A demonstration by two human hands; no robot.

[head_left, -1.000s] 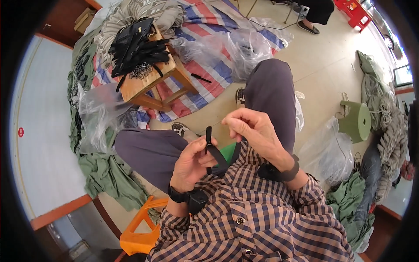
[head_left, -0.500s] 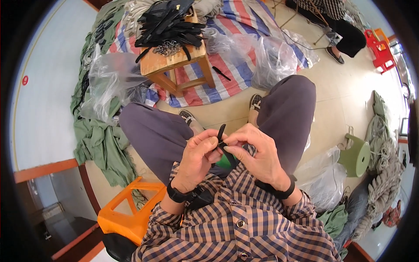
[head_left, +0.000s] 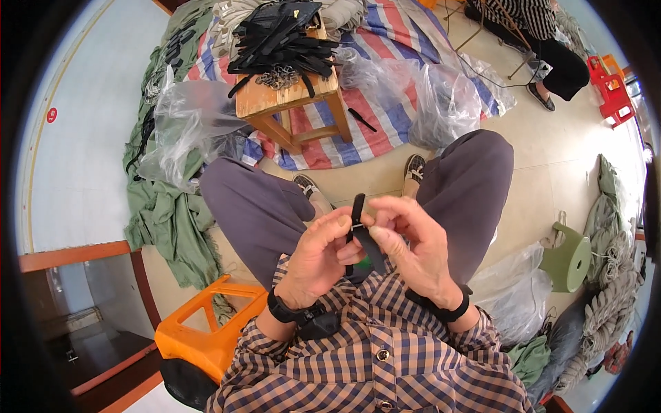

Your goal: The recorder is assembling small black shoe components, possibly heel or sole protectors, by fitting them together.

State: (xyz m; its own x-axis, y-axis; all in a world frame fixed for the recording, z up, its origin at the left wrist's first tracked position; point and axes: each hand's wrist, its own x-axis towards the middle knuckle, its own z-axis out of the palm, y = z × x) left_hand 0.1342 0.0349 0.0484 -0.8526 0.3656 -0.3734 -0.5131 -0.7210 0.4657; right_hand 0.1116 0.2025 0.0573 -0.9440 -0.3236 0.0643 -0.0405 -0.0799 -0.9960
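Above my lap, my left hand (head_left: pixel 318 251) pinches a short black strap (head_left: pixel 372 251) between thumb and fingers. A small piece of shiny metal, perhaps a ring or buckle, shows where the strap crosses itself; my fingers partly cover it. One strap end points upward, while the wider part slants down between my hands. At the strap's right side, my right hand (head_left: pixel 416 248) has its fingers curled and its thumb against the strap. Ahead, a wooden stool (head_left: pixel 272 103) carries a heap of black straps (head_left: pixel 286 45) and a cluster of metal rings or buckles (head_left: pixel 279 78).
A striped plastic sheet (head_left: pixel 379 141) lies under the stool, with a loose black strap (head_left: pixel 362 120) on it. Clear plastic bags (head_left: pixel 446 103) sit around. An orange stool (head_left: pixel 200 330) stands at my left, a green stool (head_left: pixel 568 258) at my right. Another person's leg (head_left: pixel 561 65) shows far right.
My right fingers have lifted and shifted slightly away from the metal piece, with the thumb lower on the strap. More of the strap's wide part shows. The whole view has shifted slightly.
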